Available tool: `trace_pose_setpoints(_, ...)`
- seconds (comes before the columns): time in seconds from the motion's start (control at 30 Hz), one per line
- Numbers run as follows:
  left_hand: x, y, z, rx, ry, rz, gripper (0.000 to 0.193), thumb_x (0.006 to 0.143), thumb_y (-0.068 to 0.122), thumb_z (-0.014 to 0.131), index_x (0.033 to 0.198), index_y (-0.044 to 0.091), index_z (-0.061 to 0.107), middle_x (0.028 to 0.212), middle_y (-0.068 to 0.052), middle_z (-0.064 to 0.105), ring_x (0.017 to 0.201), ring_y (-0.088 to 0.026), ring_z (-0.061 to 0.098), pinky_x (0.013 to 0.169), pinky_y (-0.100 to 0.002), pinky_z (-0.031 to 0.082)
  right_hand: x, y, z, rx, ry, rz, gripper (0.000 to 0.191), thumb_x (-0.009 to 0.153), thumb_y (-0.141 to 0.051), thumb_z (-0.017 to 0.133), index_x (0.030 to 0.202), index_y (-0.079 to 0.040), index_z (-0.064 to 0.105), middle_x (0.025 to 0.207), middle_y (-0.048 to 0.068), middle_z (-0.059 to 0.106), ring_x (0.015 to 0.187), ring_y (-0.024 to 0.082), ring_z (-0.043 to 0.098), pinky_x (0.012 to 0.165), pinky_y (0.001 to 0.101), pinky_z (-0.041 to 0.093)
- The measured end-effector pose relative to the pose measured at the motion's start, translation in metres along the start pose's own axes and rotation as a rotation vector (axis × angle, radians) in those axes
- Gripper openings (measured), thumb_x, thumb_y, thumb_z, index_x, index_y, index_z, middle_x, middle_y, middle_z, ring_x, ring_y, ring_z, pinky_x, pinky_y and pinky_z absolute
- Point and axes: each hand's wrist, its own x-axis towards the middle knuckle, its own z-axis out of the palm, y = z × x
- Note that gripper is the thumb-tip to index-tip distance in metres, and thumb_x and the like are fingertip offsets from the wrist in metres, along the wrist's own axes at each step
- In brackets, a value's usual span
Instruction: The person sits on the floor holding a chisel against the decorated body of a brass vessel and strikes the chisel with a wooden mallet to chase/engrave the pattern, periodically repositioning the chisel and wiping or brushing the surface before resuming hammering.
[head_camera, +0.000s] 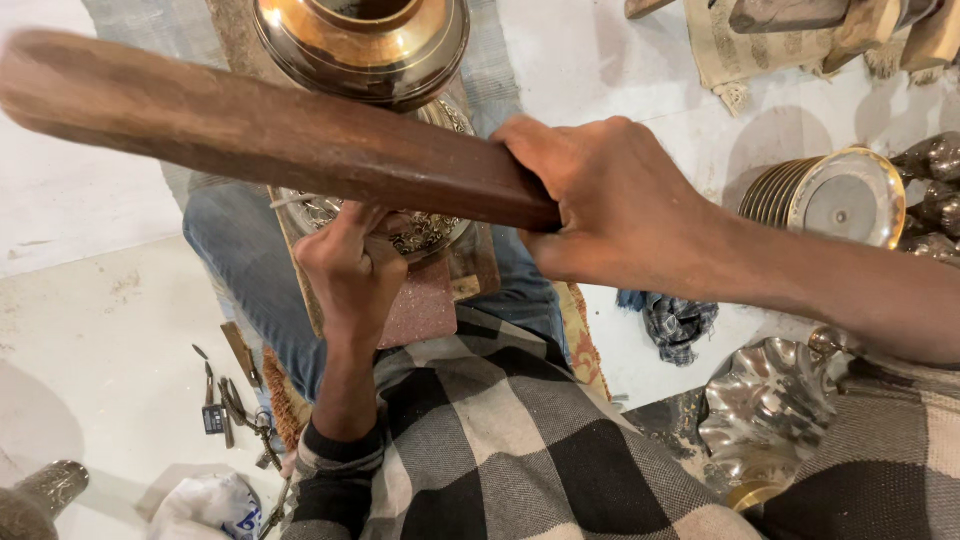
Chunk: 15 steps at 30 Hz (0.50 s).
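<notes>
**Op:** Nearest my lens is the long wooden paddle (250, 130), dark brown and blurred, crossing the view from the upper left down to the middle. My right hand (610, 205) is wrapped tightly round its lower end, fingers fully curled on the wood.

**Desk:** And your left?

**Op:** My left hand (350, 270) sits under the paddle, fingers bunched narrowly at the engraved metal vessel (425, 230). It touches the vessel's patterned wall; whether it pinches a small tool I cannot tell. That vessel rests on a pinkish pad (425, 305) on my lap, over the jeans-clad leg (240, 270).

**Desk:** What lies around?

**Op:** A polished brass pot (365, 45) stands just beyond the vessel, at the top of the view. On the pale floor (90, 330), small hand tools (230, 400) lie near my left knee. To the right, a stack of gold-rimmed plates (830, 195) leans on edge, with a scalloped silver dish (765, 400) close to my right sleeve and a dark crumpled cloth (675, 325) between them.
</notes>
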Motion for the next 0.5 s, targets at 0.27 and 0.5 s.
trace_pose_setpoints(0.27,-0.006,0.001,0.008,0.088,0.154,0.031,0.045,0.089,-0.017,0.056,0.13,-0.001,0.065,0.113,-0.018,0.077,0.096,-0.023,0.08,0.074,-0.027,0.069,0.011,-0.003,-0.008,-0.248,-0.055,-0.025,0.033,0.077,-0.003,0.066,0.106,0.006,0.052,0.072,0.017,0.061,0.034,0.019,0.049,0.03,0.0331,0.039)
trace_pose_setpoints(0.5,-0.009,0.004,0.01,0.069,0.161,-0.001,0.041,0.09,-0.014,0.06,0.129,-0.003,0.066,0.112,-0.019,0.077,0.092,-0.021,0.079,0.072,-0.028,0.066,0.023,-0.021,-0.013,-0.426,-0.165,0.082,0.027,0.08,-0.004,0.067,0.101,0.003,0.051,0.063,0.012,0.061,0.037,0.018,0.054,0.032,0.0308,0.044)
